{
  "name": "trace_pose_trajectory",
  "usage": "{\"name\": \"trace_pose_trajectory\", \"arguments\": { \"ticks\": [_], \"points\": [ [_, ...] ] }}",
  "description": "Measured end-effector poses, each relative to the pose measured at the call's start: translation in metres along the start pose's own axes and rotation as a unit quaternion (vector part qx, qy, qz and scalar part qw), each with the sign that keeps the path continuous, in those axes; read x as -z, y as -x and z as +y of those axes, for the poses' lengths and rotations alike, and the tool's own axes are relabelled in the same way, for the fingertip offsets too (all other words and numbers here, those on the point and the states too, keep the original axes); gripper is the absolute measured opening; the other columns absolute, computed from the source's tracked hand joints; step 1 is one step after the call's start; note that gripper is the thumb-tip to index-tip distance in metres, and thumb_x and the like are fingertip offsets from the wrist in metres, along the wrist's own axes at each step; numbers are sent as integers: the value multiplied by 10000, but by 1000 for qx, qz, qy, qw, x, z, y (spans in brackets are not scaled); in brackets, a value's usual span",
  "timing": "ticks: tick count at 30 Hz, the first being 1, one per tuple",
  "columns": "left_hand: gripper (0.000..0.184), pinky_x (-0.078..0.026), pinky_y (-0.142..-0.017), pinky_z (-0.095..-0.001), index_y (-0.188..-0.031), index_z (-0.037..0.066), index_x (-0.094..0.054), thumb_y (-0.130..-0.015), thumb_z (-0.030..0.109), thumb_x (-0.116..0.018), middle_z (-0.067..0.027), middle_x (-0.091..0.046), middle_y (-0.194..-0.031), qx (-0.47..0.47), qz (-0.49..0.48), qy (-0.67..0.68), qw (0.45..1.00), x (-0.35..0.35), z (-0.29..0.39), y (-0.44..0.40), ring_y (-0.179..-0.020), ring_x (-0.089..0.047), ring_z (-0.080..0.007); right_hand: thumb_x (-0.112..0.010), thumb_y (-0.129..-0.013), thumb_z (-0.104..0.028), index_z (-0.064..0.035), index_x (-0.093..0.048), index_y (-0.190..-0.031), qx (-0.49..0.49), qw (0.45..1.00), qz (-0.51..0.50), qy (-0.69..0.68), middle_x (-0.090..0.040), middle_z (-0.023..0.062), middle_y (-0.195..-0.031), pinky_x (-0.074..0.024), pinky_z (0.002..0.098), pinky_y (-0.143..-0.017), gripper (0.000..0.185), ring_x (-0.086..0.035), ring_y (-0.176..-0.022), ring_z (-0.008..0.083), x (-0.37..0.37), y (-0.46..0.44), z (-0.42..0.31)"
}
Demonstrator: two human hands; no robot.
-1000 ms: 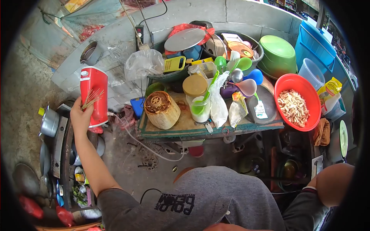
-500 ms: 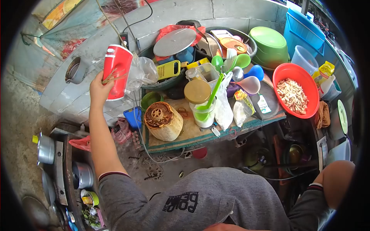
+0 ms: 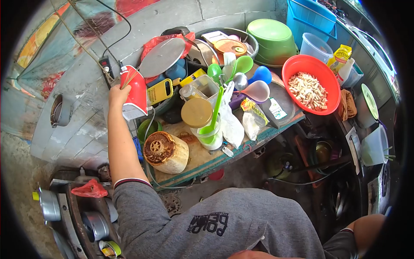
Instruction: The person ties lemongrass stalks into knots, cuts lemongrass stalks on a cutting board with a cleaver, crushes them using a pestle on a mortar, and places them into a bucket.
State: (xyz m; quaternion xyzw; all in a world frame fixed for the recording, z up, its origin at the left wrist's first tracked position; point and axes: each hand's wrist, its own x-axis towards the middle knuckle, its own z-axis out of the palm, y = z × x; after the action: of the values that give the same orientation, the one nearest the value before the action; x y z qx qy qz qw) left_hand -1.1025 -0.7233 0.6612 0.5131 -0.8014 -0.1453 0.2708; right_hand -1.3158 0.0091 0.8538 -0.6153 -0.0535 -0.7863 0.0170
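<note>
My left hand (image 3: 117, 96) is raised at the left, closed around the edge of a red container with white edges (image 3: 136, 91). Its exact kind is hard to make out. Several thin brown sticks (image 3: 130, 79) stick out above my fingers, against the red surface. The container is tilted, in front of a yellow grater (image 3: 160, 91) and a round grey lid (image 3: 162, 57). Only the upper part of my right arm (image 3: 368, 231) shows at the lower right; its hand is out of view.
A cluttered table (image 3: 171, 178) holds a rusty-topped cylinder (image 3: 166, 153), a lidded jar (image 3: 202, 113), a green spoon (image 3: 214, 112) and plastic bags (image 3: 231, 125). A red basin (image 3: 330, 93) with pale cut pieces stands at the right. Metal pots (image 3: 51, 204) sit at lower left.
The view has turned, and the table's things now lie farther left in it. The red container has come closer to the grater and tilted; my left hand still holds it.
</note>
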Motion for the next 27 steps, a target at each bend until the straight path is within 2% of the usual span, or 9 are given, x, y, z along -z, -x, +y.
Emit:
{"name": "trace_pose_trajectory", "arguments": {
  "ticks": [8,12,14,18,19,21,22,24,27],
  "points": [
    [456,-495,-682,-369,-780,-16,-684,-693,430,-640,-147,-674,-700,57,59,30,996,-33,-7,-27,-680,-664,-269,-519,-863,-483,-156,-227,-1462,24,996,6,91,-185,100,-1521,-290,395,-1052,743,-302,-1332,234,-4,2,-31],
    [595,-481,-780,-435,-900,-18,-688,-739,549,-604,-247,-664,-884,8,80,-26,996,-46,-46,-64,-882,-642,-386,-517,-862,-487,-151,-228,-1462,-10,969,60,240,-188,103,-1519,-279,394,-1059,746,-289,-1337,233,12,19,-81],
    [615,-468,-833,-452,-981,-13,-671,-737,550,-638,-252,-650,-992,-47,83,-33,995,-26,-14,-37,-945,-611,-410,-531,-867,-461,-38,-261,-1433,-194,837,108,500,-286,180,-1461,-366,349,-996,756,-401,-1239,228,28,36,-113],
    [664,-426,-921,-433,-1224,3,-518,-777,478,-645,-210,-552,-1221,-35,193,-112,974,10,2,-26,-1098,-538,-366,-473,-952,-303,-11,-392,-1362,-271,565,148,765,-451,157,-1350,-476,216,-725,510,-545,-942,105,50,45,-107],
    [642,-424,-922,-417,-1237,-4,-487,-796,440,-635,-194,-539,-1228,-44,260,-87,961,12,-25,-53,-1110,-530,-350,-476,-953,-295,-21,-417,-1345,-281,531,176,780,-482,135,-1320,-472,220,-737,482,-549,-923,103,57,54,-111],
    [548,-454,-850,-341,-1225,2,-491,-837,371,-608,-135,-558,-1164,-96,252,144,952,20,-36,-76,-1002,-559,-246,-486,-953,-276,-47,-457,-1315,-319,469,212,796,-536,91,-1254,-463,226,-757,429,-549,-904,95,76,71,-127],
    [548,-454,-850,-341,-1225,2,-491,-837,371,-608,-135,-558,-1164,-102,246,148,952,27,-17,-70,-1002,-559,-246,-493,-952,-266,-62,-471,-1301,-347,441,220,798,-558,68,-1219,-459,227,-764,404,-545,-905,90,88,80,-137],
    [401,-438,-732,-236,-1212,28,-501,-911,288,-549,-64,-552,-1066,-62,53,365,928,43,53,-5,-867,-520,-120,-506,-950,-249,-80,-498,-1269,-387,431,276,767,-576,42,-1174,-456,235,-775,361,-541,-902,81,119,102,-163],
    [262,-381,-647,-182,-1147,54,-520,-967,241,-484,-17,-540,-970,-122,-12,444,887,30,177,117,-754,-463,-58,-548,-930,-222,-57,-519,-1233,-430,389,310,754,-597,44,-1094,-458,241,-774,347,-550,-886,89,180,146,-204]
  ]
}}
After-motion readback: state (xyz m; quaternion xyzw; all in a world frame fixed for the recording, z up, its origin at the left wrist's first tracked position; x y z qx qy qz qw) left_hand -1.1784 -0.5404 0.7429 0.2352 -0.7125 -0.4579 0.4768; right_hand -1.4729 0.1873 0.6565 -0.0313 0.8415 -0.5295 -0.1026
